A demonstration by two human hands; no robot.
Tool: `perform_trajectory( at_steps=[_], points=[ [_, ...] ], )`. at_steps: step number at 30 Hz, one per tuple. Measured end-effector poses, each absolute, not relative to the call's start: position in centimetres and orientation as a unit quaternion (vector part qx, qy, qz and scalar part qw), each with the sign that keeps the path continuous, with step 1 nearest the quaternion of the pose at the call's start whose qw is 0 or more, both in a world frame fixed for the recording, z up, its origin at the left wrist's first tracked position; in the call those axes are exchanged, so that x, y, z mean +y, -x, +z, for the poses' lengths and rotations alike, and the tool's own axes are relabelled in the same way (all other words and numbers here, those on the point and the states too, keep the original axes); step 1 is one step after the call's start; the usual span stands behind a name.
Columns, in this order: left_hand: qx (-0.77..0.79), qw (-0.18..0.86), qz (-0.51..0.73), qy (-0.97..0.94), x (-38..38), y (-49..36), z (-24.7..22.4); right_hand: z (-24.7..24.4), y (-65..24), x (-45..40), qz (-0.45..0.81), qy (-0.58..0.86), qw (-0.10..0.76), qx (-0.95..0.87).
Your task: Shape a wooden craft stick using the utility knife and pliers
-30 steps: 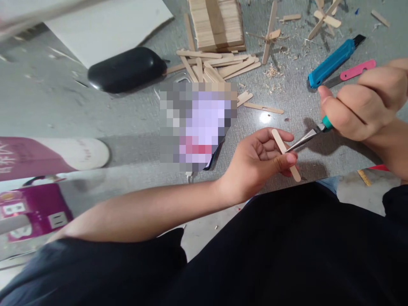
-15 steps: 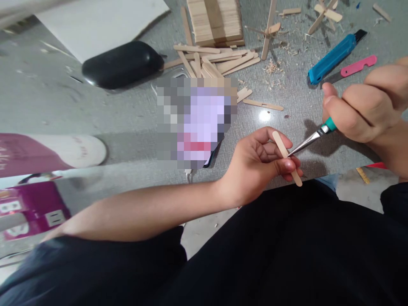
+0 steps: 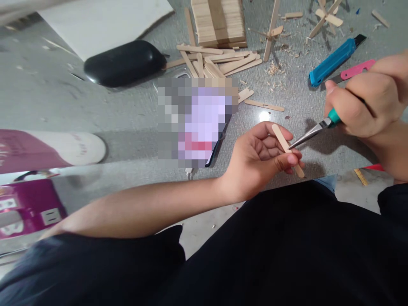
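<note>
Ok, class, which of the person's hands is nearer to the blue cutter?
Right. The right hand, gripping the pliers, is just below the blue cutter in the picture; the left hand, holding a stick, is farther off, toward the lower left.

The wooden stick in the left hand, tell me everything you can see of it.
The wooden stick is slim, flat and pale, looks like plain wood, and has rounded ends. It slants from upper left to lower right in the view, near the edge of the grey table. The left hand grips it, the thumb covering part of it. The metal tip of the green-handled tool appears to meet it; any hole there can't be made out.
</note>
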State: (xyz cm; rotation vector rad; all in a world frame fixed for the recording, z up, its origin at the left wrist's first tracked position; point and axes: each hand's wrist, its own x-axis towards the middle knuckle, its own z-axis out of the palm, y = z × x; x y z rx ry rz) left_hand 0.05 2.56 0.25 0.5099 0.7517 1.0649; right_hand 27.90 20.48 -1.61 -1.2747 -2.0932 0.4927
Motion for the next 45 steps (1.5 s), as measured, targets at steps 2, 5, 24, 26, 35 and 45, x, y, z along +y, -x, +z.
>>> perform_trajectory(
  at_steps=[2, 5, 24, 26, 35, 45],
  points=[
    [0.368, 0.731, 0.507, -0.271, 2.6, 0.0, 0.2, -0.6, -26.7, 20.4, 0.046, 0.442, 0.284, -0.850],
    [0.388, 0.686, 0.526, -0.318, 2.7, 0.1, -0.5, 0.7, -25.2, 20.0, -0.062, 0.386, 0.287, -0.875],
    [0.417, 0.631, 0.537, -0.373, 2.6, 0.1, -2.5, -1.7, -23.3, 17.3, 0.070, 0.373, 0.082, -0.921],
    [0.426, 0.630, 0.528, -0.378, 2.7, 0.2, -2.3, -1.8, -23.2, 17.1, 0.069, 0.366, 0.076, -0.925],
    [0.448, 0.600, 0.518, -0.413, 2.9, 0.4, -2.4, -1.6, -22.9, 15.4, 0.046, 0.351, 0.058, -0.933],
    [0.390, 0.672, 0.544, -0.316, 3.3, 0.1, -3.4, 1.9, -24.4, 20.2, 0.118, 0.517, 0.165, -0.832]
  ],
)
